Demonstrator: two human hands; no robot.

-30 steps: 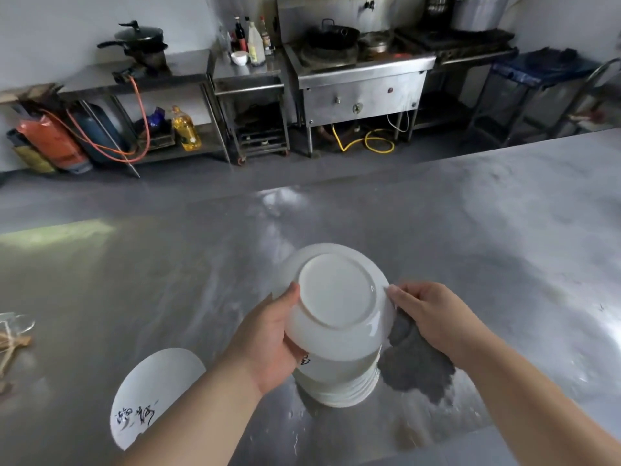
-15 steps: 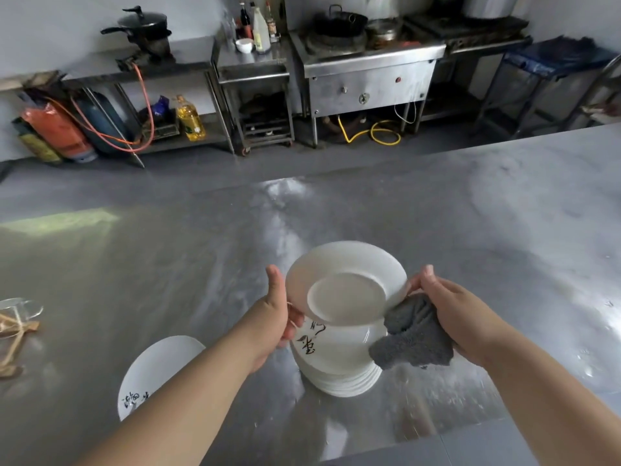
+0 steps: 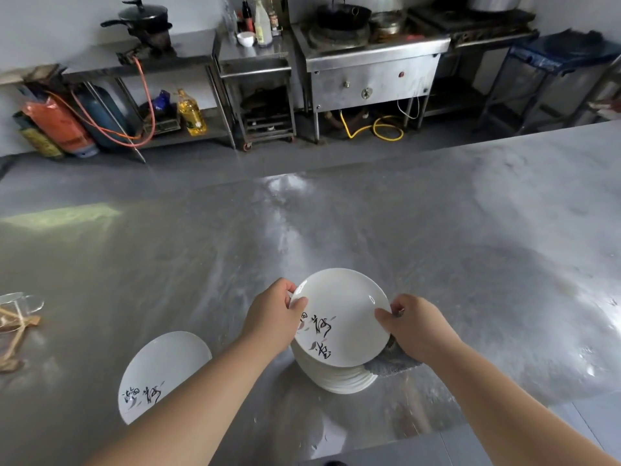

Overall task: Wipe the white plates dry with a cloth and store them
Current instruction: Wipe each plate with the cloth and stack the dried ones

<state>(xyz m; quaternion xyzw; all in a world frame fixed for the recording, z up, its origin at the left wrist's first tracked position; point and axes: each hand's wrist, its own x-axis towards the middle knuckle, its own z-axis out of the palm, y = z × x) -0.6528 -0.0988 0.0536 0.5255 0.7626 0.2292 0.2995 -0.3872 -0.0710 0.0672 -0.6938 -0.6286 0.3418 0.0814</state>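
The left forearm (image 3: 201, 401) hides part of a lone plate (image 3: 161, 371) on the bench (image 3: 470, 264). Beyond, the left hand (image 3: 272, 317) and right hand (image 3: 418, 327) pinch opposite rims of the decorated plate (image 3: 342, 314), which covers most of the stack (image 3: 339, 380). The grey cloth (image 3: 393, 363) is mostly hidden under the right hand.

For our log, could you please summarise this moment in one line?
left hand grips plate; right hand holds plate with cloth; above stack
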